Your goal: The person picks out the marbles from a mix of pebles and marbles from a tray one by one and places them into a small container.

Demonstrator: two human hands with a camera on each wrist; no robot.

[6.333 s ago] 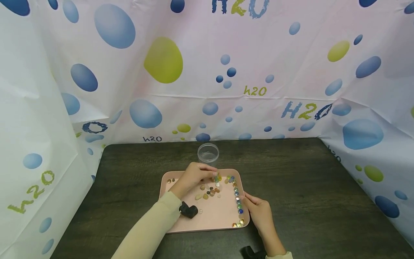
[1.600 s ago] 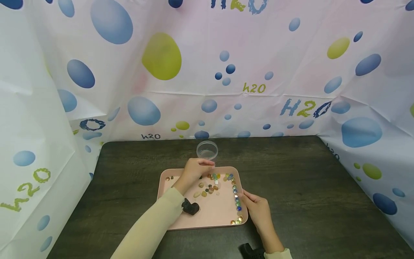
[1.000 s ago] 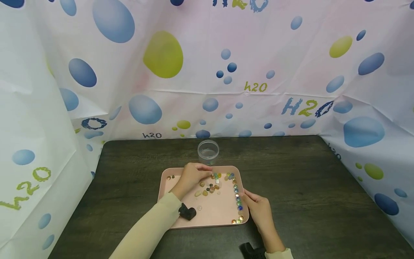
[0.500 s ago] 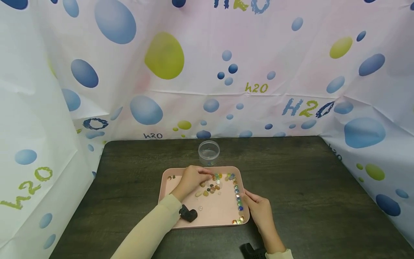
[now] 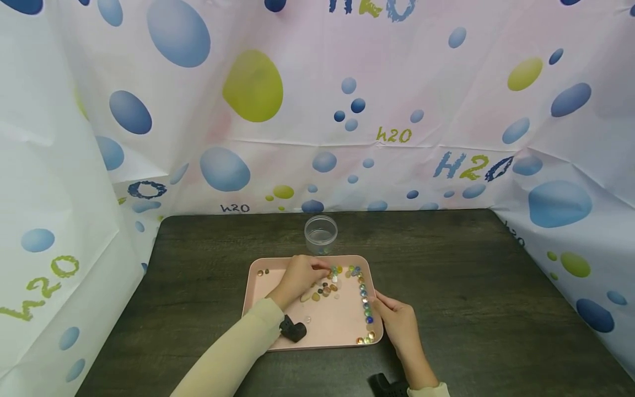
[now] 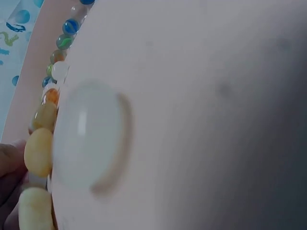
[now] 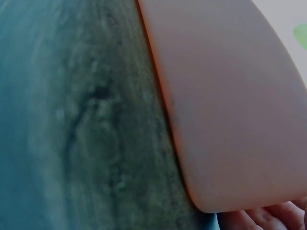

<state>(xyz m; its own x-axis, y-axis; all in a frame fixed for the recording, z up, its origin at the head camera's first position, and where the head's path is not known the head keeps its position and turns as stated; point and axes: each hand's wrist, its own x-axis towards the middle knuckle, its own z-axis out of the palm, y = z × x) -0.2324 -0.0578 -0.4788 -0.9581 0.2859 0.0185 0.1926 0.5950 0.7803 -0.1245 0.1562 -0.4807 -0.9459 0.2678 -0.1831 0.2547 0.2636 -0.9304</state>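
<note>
In the head view a pink tray (image 5: 337, 331) lies on the dark table, bearing glass marbles and small stones. My left hand (image 5: 296, 277) reaches over its back half, thumb and forefinger down at a little cluster of marbles (image 5: 339, 269); I cannot tell whether they hold one. The left wrist view shows those fingers at the left edge, close by a yellow stone (image 6: 38, 152). My right hand (image 5: 399, 324) grips the tray's right rim, with fingers (image 7: 268, 218) under the edge in the right wrist view. A row of marbles (image 5: 364, 300) runs inside that rim.
Behind the tray stands a clear round jar (image 5: 321, 234). Several pebbles (image 5: 326, 290) are spread mid-tray, and two small beads (image 5: 263, 272) sit at its back left. Patterned sheeting (image 5: 407, 99) encloses the dark wooden table (image 5: 471, 275) at the back and sides.
My left hand was at the near side of the jar 1.6 s ago and has come back down to the marbles and stones in the tray. My right hand has stayed on the rim.
</note>
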